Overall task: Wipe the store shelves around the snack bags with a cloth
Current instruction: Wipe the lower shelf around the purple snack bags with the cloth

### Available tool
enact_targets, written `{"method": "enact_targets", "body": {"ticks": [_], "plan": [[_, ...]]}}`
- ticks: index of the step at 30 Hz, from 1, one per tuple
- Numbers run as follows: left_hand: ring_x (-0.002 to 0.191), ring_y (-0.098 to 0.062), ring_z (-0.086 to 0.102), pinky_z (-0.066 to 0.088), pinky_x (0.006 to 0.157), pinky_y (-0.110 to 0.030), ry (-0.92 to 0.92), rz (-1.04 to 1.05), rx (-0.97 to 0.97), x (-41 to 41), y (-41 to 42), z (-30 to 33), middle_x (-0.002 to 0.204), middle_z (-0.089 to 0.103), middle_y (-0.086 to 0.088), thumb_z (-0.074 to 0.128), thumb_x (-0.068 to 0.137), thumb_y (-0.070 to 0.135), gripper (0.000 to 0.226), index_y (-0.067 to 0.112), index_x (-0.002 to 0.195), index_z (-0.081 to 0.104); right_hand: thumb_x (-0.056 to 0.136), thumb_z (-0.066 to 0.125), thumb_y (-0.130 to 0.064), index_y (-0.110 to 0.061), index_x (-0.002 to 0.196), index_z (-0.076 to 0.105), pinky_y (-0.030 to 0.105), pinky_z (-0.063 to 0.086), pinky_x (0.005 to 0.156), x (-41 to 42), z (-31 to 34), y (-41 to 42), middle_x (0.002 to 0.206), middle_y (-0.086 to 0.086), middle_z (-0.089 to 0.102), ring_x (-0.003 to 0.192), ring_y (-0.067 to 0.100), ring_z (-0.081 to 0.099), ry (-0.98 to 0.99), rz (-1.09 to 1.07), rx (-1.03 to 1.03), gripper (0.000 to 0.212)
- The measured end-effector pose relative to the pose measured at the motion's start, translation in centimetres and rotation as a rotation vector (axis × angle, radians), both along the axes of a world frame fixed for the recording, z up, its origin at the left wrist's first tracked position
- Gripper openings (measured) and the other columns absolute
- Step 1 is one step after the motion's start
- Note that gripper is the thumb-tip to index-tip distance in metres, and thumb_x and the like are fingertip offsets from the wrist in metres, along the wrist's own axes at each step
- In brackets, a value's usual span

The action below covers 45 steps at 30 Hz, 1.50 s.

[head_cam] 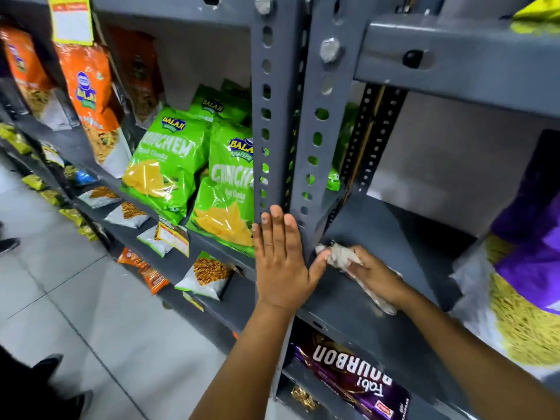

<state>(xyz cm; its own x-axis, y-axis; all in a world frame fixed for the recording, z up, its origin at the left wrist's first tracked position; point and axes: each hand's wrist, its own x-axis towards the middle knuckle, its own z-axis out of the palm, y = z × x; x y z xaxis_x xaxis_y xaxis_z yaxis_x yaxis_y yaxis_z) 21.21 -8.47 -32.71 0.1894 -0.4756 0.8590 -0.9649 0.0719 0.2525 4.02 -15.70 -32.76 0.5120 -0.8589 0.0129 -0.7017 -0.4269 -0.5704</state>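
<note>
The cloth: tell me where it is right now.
In the head view, the cloth is bunched in the right hand, pressed on the grey shelf just right of the perforated upright, with the left hand flat beside it.

Grey painted metal shelf point(369, 237) here, matt and faintly scuffed, and the perforated metal uprights point(315, 122) wear the same dull paint, chipped near the bolts. The cloth point(344, 256) looks pale, crumpled, soft and worn. To the left, green snack bags point(169, 159) in glossy, crinkled plastic film catch the light. Below, the purple biscuit pack point(354, 374) shines too. Floor tiles point(69, 283) look smooth and semi-gloss.
</note>
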Motion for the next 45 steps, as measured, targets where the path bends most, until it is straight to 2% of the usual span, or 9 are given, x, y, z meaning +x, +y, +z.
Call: {"method": "enact_targets", "body": {"ticks": [7, 14, 19, 23, 28, 33, 36, 40, 45], "plan": [[0.14, -0.023, -0.012, -0.002, 0.116, -0.042, -0.011, -0.004, -0.022, 0.0, -0.3, -0.3, 0.151, -0.025, -0.003, 0.032, 0.088, 0.057, 0.084, 0.01, 0.14, -0.014, 0.086, 0.053, -0.027, -0.014, 0.119, 0.049, 0.041, 0.042, 0.095, -3.2, -1.1, -5.5, 0.125, 0.021, 0.056, 0.113, 0.036, 0.053, 0.146, -0.329, -0.098, 0.036], [0.14, -0.023, -0.013, -0.002, 0.116, -0.042, -0.023, 0.007, -0.029, -0.1, -0.3, -0.1, 0.151, -0.026, -0.004, 0.032, 0.089, 0.055, 0.083, 0.009, 0.14, -0.014, 0.091, 0.051, -0.019, -0.022, 0.122, 0.048, 0.037, 0.044, 0.097, -0.2, -1.2, 1.3, 0.126, 0.009, 0.057, 0.113, 0.021, 0.054, 0.054, 0.004, 0.068, 0.032], [0.14, -0.023, -0.013, -0.002, 0.115, -0.043, -0.027, 0.009, -0.031, 0.0, -0.4, 0.0, 0.151, -0.026, -0.004, 0.031, 0.089, 0.056, 0.083, 0.009, 0.14, -0.014, 0.095, 0.04, -0.005, -0.016, 0.108, 0.051, -0.003, 0.042, 0.063, -1.1, 3.0, -2.3, 0.108, 0.004, 0.058, 0.071, -0.012, 0.06, -0.309, -0.214, 0.147, 0.02], [0.14, -0.023, -0.014, -0.002, 0.115, -0.042, -0.038, -0.003, -0.036, 0.0, -0.4, -0.2, 0.151, -0.027, -0.004, 0.032, 0.089, 0.056, 0.084, 0.009, 0.14, -0.015, 0.09, 0.052, -0.016, -0.009, 0.124, 0.049, 0.034, 0.042, 0.098, 0.1, -0.6, -4.8, 0.132, 0.018, 0.054, 0.115, 0.03, 0.054, 0.009, -0.234, 0.015, 0.035], [0.139, -0.023, -0.016, -0.004, 0.115, -0.042, -0.045, 0.01, -0.006, 0.2, -0.3, 0.0, 0.15, -0.03, -0.004, 0.031, 0.089, 0.056, 0.084, 0.009, 0.139, -0.017, 0.089, 0.054, -0.012, -0.012, 0.118, 0.053, 0.021, 0.033, 0.085, 1.7, -1.6, 0.5, 0.121, 0.006, 0.055, 0.112, 0.019, 0.05, -0.017, 0.03, 0.096, 0.029], [0.139, -0.021, -0.018, -0.005, 0.114, -0.041, -0.024, 0.0, 0.014, 0.1, 0.0, 0.2, 0.149, -0.031, -0.003, 0.026, 0.091, 0.054, 0.078, 0.01, 0.139, -0.017, 0.086, 0.056, -0.018, -0.02, 0.116, 0.054, 0.041, 0.04, 0.106, -3.5, -0.8, 6.3, 0.126, 0.003, 0.056, 0.119, 0.022, 0.051, -0.03, 0.107, 0.559, 0.031], [0.139, -0.021, -0.019, -0.006, 0.114, -0.041, -0.02, -0.001, 0.024, 0.2, 0.0, 0.3, 0.149, -0.032, -0.004, 0.026, 0.091, 0.054, 0.079, 0.009, 0.139, -0.017, 0.08, 0.059, -0.01, -0.016, 0.117, 0.05, 0.018, 0.043, 0.1, -5.5, 2.4, 6.4, 0.136, 0.007, 0.051, 0.12, 0.019, 0.048, -0.274, -0.056, 0.721, 0.039], [0.138, -0.021, -0.02, -0.007, 0.115, -0.04, -0.04, 0.0, 0.038, 0.3, 0.1, 0.2, 0.148, -0.033, -0.004, 0.027, 0.091, 0.054, 0.08, 0.009, 0.139, -0.019, 0.089, 0.043, 0.006, -0.011, 0.108, 0.056, 0.007, 0.049, 0.071, -2.8, 4.8, 2.8, 0.1, -0.013, 0.071, 0.104, 0.007, 0.058, -0.418, -0.192, 0.476, 0.029], [0.138, -0.02, -0.021, -0.009, 0.115, -0.038, -0.019, -0.016, 0.07, 0.3, 0.1, 0.3, 0.148, -0.034, -0.002, 0.026, 0.091, 0.054, 0.079, 0.011, 0.138, -0.02, 0.084, 0.062, -0.017, -0.012, 0.108, 0.057, 0.036, 0.031, 0.103, 1.7, -0.3, 2.7, 0.122, 0.008, 0.051, 0.12, 0.02, 0.043, 0.024, 0.014, 0.221, 0.025]]}}
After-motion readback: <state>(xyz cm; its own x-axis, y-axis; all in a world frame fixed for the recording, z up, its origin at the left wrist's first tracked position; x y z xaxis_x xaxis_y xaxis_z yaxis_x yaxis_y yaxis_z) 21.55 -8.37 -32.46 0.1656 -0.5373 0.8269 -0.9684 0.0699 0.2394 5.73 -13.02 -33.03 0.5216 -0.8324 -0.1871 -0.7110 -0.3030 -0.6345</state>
